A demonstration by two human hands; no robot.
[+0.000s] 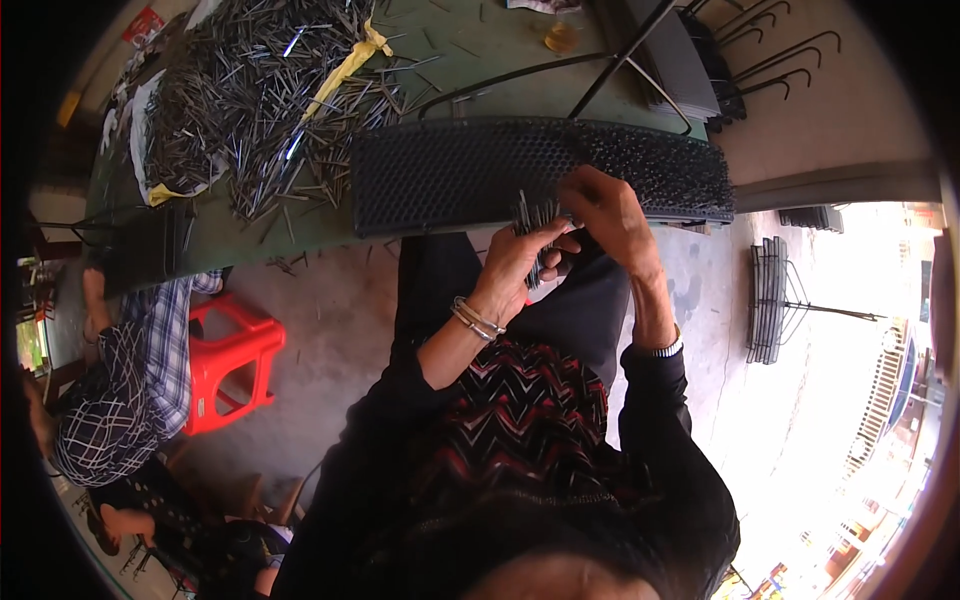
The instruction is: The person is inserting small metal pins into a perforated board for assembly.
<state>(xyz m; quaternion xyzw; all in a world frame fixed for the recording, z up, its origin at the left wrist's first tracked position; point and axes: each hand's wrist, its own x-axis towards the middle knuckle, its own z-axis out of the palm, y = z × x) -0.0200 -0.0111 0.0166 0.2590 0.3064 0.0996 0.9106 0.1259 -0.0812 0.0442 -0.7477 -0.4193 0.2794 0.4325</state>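
My left hand [512,265] is closed round a bundle of thin dark metal strips [536,228], whose ends stick out above and below the fingers. Just right of it, my right hand [612,215] has its fingers curled together at the front edge of a long black perforated board [445,178]. What those fingertips hold is hidden. Many small dark pieces stand up from the board's right part, while its left part shows rows of bare holes. Behind the board, a dark metal rod frame [590,75] rests on the green table [460,30].
A large heap of loose metal strips [250,90] covers the table's left, with a yellow strip [345,75] across it. Hooked rods [785,65] lie at the far right. A red stool [235,365] and another person [130,390] are at the left.
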